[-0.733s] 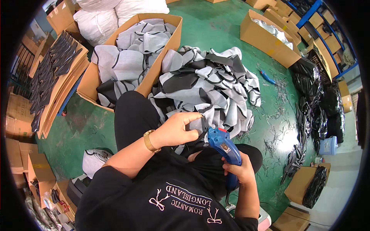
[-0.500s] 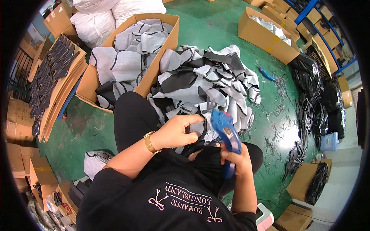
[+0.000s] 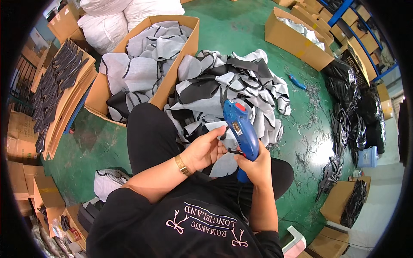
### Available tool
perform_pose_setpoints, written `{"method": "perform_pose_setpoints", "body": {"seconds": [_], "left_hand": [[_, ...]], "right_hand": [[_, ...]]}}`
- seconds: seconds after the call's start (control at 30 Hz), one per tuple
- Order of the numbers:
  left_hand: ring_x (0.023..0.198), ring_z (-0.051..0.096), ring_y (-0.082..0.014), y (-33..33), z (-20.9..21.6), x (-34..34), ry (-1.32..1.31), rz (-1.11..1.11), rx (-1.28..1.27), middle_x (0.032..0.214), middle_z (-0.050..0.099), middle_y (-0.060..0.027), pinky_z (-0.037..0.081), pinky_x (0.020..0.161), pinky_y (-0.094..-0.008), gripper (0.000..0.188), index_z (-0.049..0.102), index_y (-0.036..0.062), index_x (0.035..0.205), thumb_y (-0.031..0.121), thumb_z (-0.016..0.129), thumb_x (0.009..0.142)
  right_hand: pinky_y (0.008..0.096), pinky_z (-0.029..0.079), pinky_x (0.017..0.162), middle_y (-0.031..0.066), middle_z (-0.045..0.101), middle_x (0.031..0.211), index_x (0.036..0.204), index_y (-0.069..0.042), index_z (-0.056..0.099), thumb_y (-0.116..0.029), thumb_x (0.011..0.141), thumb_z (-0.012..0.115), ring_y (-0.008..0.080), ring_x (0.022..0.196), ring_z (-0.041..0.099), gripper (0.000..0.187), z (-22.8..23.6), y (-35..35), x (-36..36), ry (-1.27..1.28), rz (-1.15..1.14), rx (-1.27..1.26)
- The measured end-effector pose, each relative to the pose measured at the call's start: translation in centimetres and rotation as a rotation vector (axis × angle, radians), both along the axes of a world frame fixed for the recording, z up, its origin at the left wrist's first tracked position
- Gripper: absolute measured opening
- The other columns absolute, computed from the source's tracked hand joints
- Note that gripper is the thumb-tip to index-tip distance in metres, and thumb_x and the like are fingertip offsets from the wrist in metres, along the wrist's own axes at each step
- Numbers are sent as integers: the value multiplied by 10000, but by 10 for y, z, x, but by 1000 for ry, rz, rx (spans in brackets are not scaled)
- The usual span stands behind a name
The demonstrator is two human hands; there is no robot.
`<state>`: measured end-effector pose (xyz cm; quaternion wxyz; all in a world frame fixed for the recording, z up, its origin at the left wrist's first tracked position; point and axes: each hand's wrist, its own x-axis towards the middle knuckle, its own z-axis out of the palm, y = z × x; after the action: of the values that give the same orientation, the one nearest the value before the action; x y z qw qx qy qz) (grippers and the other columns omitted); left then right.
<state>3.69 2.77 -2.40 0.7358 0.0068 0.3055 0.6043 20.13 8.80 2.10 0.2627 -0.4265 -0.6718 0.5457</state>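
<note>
Blue plastic fills your right hand (image 3: 256, 165): your fingers and thumb are wrapped around the handle of a power tool (image 3: 241, 127) with a red button near its upper end. It slants over your lap, its head up toward the cloth pile (image 3: 232, 90) and its lower end down by your palm, with a thin dark cord (image 3: 241, 204) running from there toward your shirt (image 3: 185, 223).

Your left hand (image 3: 206, 150) is just beside the tool, half open, palm turned toward it. Your thumb stretches up and out toward the tool, well apart from the other fingers, which curl in below. A grey cloth piece (image 3: 226, 165) hangs between your two hands, above your lap; whether your left fingers pinch it, you cannot tell from this angle, since the curled fingertips and the tool hide the spot. A gold band (image 3: 183, 165) circles your left wrist.

The grey and black pile lies right in front of your knees, on the green floor (image 3: 226, 26). To its left, touching or very near it, is a long cardboard box (image 3: 184, 51) full of similar cloth. To its right, a second blue tool (image 3: 297, 82) lies on the floor near scattered dark scraps (image 3: 307, 124).
</note>
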Motion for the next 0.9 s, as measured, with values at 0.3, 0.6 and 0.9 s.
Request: {"method": "perform_pose_setpoints", "body": {"seconds": [0.3,0.6,0.9], "left_hand": [[950,653,-213,3,-2,-12,-187,48,204,1094,653,-87,507,871,-358,275,567,68,1161,213,557,928],[900,664,-164,12,1,-15,28,87,137,1008,671,-28,558,753,-323,214,609,84,1104,163,618,905],[861,654,-126,15,13,-10,317,343,106,984,669,-13,553,738,-286,192,621,82,1066,145,646,887]], "right_hand": [[258,482,702,50,649,799,942,15,603,-3,636,665,111,738,604,313,-3,7,12,-34,-80,-45],[244,468,708,28,621,815,963,22,598,-20,653,684,96,745,575,325,-12,9,21,52,-52,-123],[292,505,626,73,596,740,1004,51,574,-114,693,724,174,626,600,383,-15,-12,62,224,-49,-448]]}}
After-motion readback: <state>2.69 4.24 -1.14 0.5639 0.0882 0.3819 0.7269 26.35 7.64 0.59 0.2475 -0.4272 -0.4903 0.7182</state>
